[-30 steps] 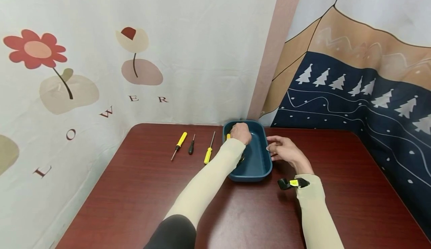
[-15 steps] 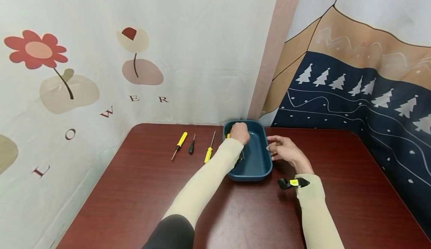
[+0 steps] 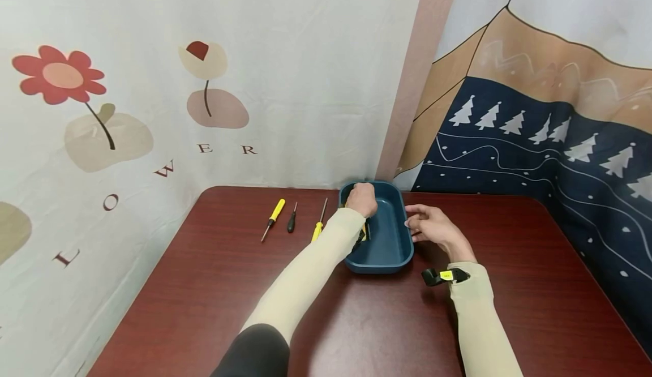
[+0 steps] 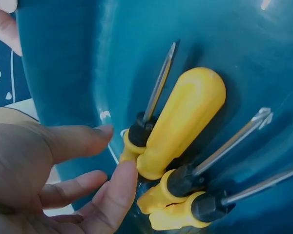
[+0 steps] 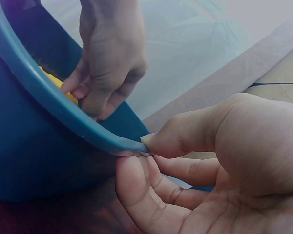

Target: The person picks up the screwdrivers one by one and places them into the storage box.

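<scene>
In the head view my left hand [image 3: 361, 199] reaches down into the far left part of a blue bin [image 3: 384, 269]. The left wrist view shows its thumb and fingers apart, a fingertip right at the yellow handle of a screwdriver [image 4: 145, 126]. Beside that one lies a thick yellow handle [image 4: 188, 117]. Two more yellow-and-black screwdrivers, one [image 4: 185, 184] above the other [image 4: 205, 208], lie along the same side, shafts pointing right. My right hand [image 5: 195, 161] pinches the bin's rim between thumb and fingers at its right side.
Left of the bin on the dark red table [image 3: 214, 286] lie a yellow screwdriver [image 3: 275, 214], a small dark screwdriver [image 3: 292, 219] and another yellow one [image 3: 318, 230], partly behind the left sleeve. Printed curtains [image 3: 305, 82] hang behind the table.
My left hand and forearm have shifted slightly left within the bin, and a bit of yellow now shows beside the sleeve. The right hand stays at the rim.
</scene>
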